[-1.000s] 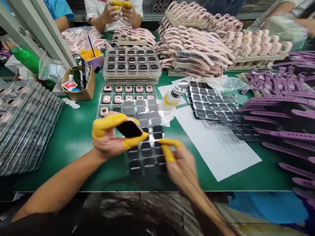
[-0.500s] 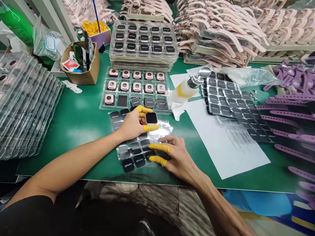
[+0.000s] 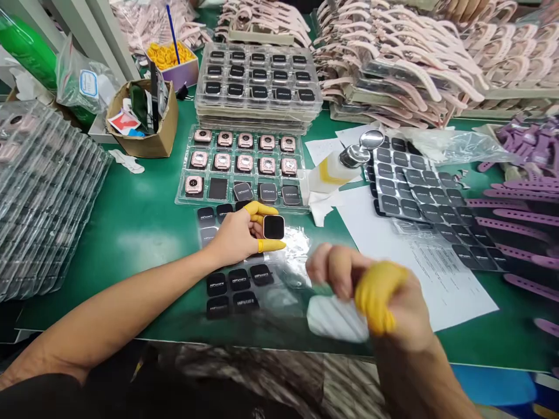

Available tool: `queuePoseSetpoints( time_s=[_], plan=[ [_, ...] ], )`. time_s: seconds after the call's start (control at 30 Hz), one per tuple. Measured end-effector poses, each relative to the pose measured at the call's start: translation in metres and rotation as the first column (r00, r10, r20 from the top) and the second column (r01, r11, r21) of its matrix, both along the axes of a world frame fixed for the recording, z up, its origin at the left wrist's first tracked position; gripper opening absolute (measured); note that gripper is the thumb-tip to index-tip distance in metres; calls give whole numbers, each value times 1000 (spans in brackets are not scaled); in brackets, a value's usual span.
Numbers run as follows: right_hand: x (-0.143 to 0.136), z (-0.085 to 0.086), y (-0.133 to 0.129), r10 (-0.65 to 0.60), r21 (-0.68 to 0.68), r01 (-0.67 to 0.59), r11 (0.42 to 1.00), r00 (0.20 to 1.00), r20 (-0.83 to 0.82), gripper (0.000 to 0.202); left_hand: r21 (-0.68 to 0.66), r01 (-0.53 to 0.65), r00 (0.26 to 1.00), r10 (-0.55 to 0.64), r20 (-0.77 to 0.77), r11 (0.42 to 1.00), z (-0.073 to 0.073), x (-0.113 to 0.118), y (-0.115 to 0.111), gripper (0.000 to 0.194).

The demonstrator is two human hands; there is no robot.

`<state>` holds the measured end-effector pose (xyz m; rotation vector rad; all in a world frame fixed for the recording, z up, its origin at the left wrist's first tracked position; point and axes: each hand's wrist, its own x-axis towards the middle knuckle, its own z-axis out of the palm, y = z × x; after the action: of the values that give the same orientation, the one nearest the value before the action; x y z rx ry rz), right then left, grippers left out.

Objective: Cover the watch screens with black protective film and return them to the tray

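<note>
From my head, the camera looks forward and down on the bench (image 3: 152,215), near enough that my left hand (image 3: 236,234) and right hand (image 3: 379,294) show large, with pink bands (image 3: 384,64) farther off along the top.

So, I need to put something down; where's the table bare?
The main bare patch of table lies between the stacked trays, the watch tray and the left forearm. A smaller one sits between the printed sheet, the purple straps and the front edge. Pink straps crowd the back, left hand and right hand the middle.
</note>
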<state>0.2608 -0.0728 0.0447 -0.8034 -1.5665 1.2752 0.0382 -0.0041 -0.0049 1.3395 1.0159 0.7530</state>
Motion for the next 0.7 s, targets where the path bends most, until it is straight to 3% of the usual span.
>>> queuePoseSetpoints(
  time_s=[0.07, 0.17, 0.3, 0.5, 0.7],
  plan=[
    [-1, -2, 25, -152, -216, 147, 965, 988, -10, 19, 42, 16, 997, -13, -70, 999, 3, 0, -1, 53],
    [-11, -16, 54, -320, -433, 337, 836, 941, 115, 40, 70, 20, 990, -10, -138, 997, 8, 1, -3, 50],
    [-24, -31, 60, -320, -617, 334, 712, 937, 138, 54, 95, 38, 983, -20, -185, 995, 11, 3, -3, 51],
    [-23, -31, 54, -309, -638, 314, 703, 943, 124, 48, 214, 61, 970, -8, -243, 975, 6, 5, -1, 43],
    [-23, -33, 55, -303, -634, 320, 705, 943, 140, 49, 220, 73, 968, -16, -251, 973, 4, 6, -2, 42]
  ],
)
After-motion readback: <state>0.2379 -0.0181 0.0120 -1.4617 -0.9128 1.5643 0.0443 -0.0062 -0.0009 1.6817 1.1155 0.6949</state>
